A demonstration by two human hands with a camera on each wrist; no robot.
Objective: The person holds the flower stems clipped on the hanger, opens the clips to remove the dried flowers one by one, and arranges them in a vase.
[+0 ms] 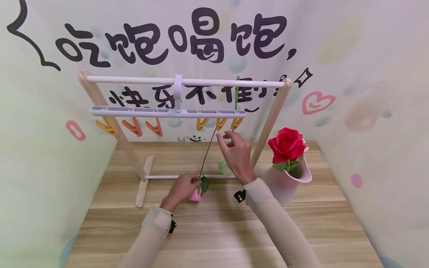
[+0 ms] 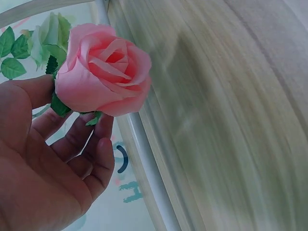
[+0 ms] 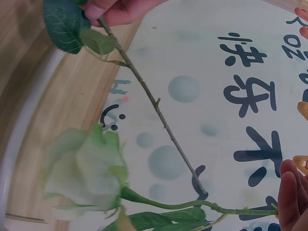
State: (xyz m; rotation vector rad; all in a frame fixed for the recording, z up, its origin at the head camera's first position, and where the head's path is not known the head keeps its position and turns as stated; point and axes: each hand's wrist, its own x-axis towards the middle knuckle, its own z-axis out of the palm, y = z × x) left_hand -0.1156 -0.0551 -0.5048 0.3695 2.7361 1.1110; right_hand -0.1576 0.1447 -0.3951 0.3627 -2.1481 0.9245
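Note:
My left hand [image 1: 183,188] pinches the stem of a pink artificial rose [image 2: 103,72] just by its leaves. The bloom hangs downward, and the thin stem slants up toward the middle yellow clip [image 1: 221,123] on the right half of a hanger. In the right wrist view, its bare stem end stands apart from my right fingers. My right hand [image 1: 238,154] is raised just under the right-hand clips, with thumb and forefinger spread apart. Beside it, a pale green-white rose [image 3: 84,168] hangs head down, its stem rising past the rightmost yellow clip [image 1: 237,123].
The pale hanger [image 1: 134,111] hooks over the white top rod [image 1: 134,80] of a wooden-sided rack. Orange clips [image 1: 155,128] and another yellow clip [image 1: 107,127] hang at left. A white vase [image 1: 281,184] with a red rose [image 1: 287,145] stands right of the rack on the wooden table [image 1: 201,238].

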